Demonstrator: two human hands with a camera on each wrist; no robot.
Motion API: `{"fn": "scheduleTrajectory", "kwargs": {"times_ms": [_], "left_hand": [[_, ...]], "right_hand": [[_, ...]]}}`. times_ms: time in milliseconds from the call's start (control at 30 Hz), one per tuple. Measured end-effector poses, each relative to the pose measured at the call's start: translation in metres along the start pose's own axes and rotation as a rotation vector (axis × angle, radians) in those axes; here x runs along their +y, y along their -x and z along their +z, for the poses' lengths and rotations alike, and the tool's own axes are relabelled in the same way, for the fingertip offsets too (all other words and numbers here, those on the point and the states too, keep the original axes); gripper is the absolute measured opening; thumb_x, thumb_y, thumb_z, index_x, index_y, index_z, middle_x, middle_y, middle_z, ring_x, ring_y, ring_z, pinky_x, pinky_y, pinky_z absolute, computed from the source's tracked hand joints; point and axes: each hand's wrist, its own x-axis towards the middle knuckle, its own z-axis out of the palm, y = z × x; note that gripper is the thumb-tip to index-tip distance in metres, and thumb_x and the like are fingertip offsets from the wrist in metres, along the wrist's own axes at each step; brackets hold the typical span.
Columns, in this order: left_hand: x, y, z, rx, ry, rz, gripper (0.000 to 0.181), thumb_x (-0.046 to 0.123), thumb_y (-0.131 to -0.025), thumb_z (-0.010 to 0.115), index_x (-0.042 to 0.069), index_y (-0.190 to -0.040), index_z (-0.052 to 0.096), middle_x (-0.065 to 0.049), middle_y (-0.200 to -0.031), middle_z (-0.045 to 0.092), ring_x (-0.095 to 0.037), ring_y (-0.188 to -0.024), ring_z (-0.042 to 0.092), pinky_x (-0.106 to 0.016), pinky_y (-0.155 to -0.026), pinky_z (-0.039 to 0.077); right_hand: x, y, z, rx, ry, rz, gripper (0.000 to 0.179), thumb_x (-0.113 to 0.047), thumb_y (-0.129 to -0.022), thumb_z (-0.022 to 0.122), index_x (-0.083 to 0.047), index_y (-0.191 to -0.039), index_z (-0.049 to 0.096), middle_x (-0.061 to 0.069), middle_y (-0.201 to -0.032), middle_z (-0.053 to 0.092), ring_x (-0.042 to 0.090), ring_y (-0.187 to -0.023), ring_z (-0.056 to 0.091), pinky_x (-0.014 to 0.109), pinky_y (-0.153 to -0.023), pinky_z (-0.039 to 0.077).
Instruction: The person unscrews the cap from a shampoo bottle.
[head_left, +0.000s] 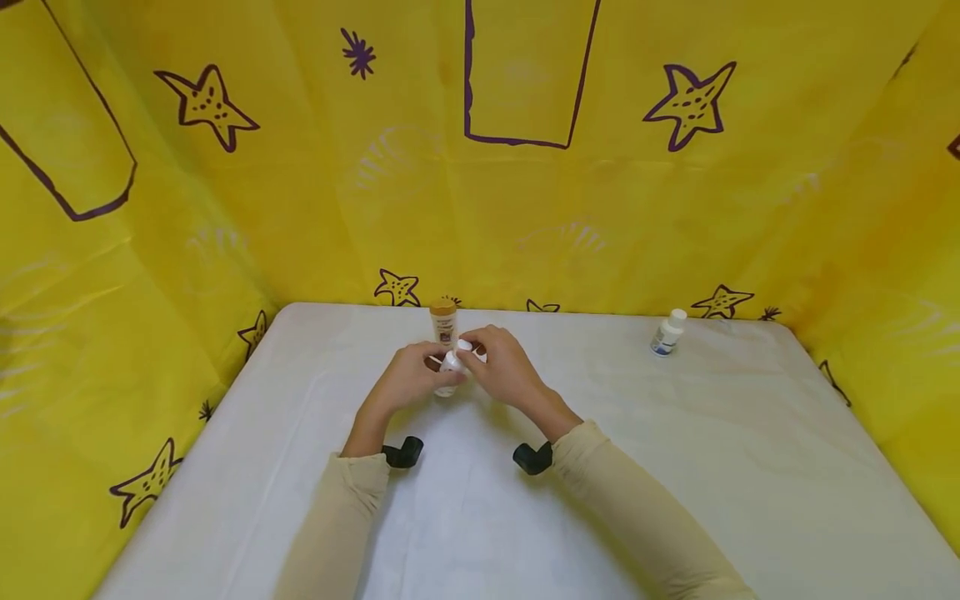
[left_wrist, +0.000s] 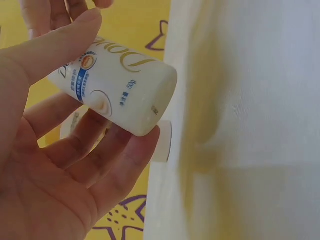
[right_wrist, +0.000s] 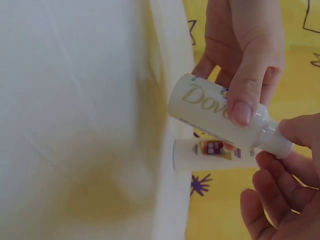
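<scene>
Near the middle of the table, my left hand (head_left: 407,381) grips a small white Dove bottle (left_wrist: 122,87) round its body, thumb on one side and fingers on the other. The bottle tilts in the wrist views, its base towards the table. At its top end, my right hand (head_left: 506,368) pinches the white cap (right_wrist: 276,139) between thumb and fingers. Just behind the hands, a pale bottle with an orange-brown cap (head_left: 443,322) stands upright; the fingers overlap its lower part in the head view.
A second small white bottle (head_left: 666,335) with a blue-marked label stands towards the back right of the white-covered table (head_left: 720,467). Yellow cloth (head_left: 525,208) with drawn starfish hangs along the back and sides. Each wrist bears a black camera mount (head_left: 534,457).
</scene>
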Motion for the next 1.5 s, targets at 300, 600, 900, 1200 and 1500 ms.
{"fn": "scheduleTrajectory", "kwargs": {"times_ms": [300, 600, 900, 1200, 1500], "left_hand": [[0.013, -0.002, 0.010, 0.002, -0.005, 0.055, 0.037, 0.037, -0.081, 0.086, 0.022, -0.113, 0.076, 0.001, -0.097, 0.072, -0.020, -0.091, 0.062, -0.030, -0.074, 0.052], [0.033, -0.009, 0.026, -0.003, -0.034, 0.142, 0.045, 0.038, -0.081, 0.086, 0.017, -0.120, 0.074, 0.002, -0.106, 0.071, -0.017, -0.091, 0.061, -0.030, -0.079, 0.053], [0.063, -0.018, 0.042, 0.006, -0.020, 0.225, 0.045, 0.034, -0.081, 0.087, 0.018, -0.120, 0.072, 0.003, -0.109, 0.070, -0.015, -0.093, 0.062, -0.030, -0.084, 0.055], [0.086, -0.027, 0.059, 0.007, 0.010, 0.270, 0.045, 0.037, -0.085, 0.083, 0.017, -0.124, 0.071, 0.001, -0.118, 0.071, -0.015, -0.096, 0.064, -0.031, -0.083, 0.057], [0.095, -0.033, 0.070, -0.001, 0.018, 0.321, 0.044, 0.036, -0.085, 0.084, 0.019, -0.123, 0.072, 0.003, -0.115, 0.072, -0.014, -0.096, 0.063, -0.029, -0.083, 0.057]], "right_hand": [[0.012, 0.017, -0.017, 0.033, -0.046, 0.035, 0.030, -0.023, -0.098, 0.070, -0.007, -0.122, 0.071, 0.008, -0.110, 0.072, 0.023, -0.099, 0.063, 0.037, -0.087, 0.055], [0.022, 0.033, -0.040, 0.090, -0.100, 0.038, 0.030, -0.020, -0.099, 0.068, -0.005, -0.125, 0.069, 0.008, -0.112, 0.070, 0.021, -0.100, 0.065, 0.034, -0.082, 0.058], [0.026, 0.047, -0.068, 0.174, -0.140, 0.084, 0.033, -0.017, -0.100, 0.066, -0.007, -0.132, 0.065, 0.011, -0.115, 0.068, 0.025, -0.102, 0.065, 0.037, -0.084, 0.057], [0.029, 0.058, -0.095, 0.196, -0.184, 0.154, 0.035, -0.017, -0.103, 0.062, -0.006, -0.136, 0.062, 0.015, -0.126, 0.066, 0.031, -0.109, 0.064, 0.047, -0.093, 0.057], [0.035, 0.065, -0.114, 0.159, -0.219, 0.239, 0.046, -0.032, -0.099, 0.067, -0.010, -0.139, 0.061, 0.014, -0.127, 0.068, 0.031, -0.114, 0.063, 0.050, -0.101, 0.054]]}}
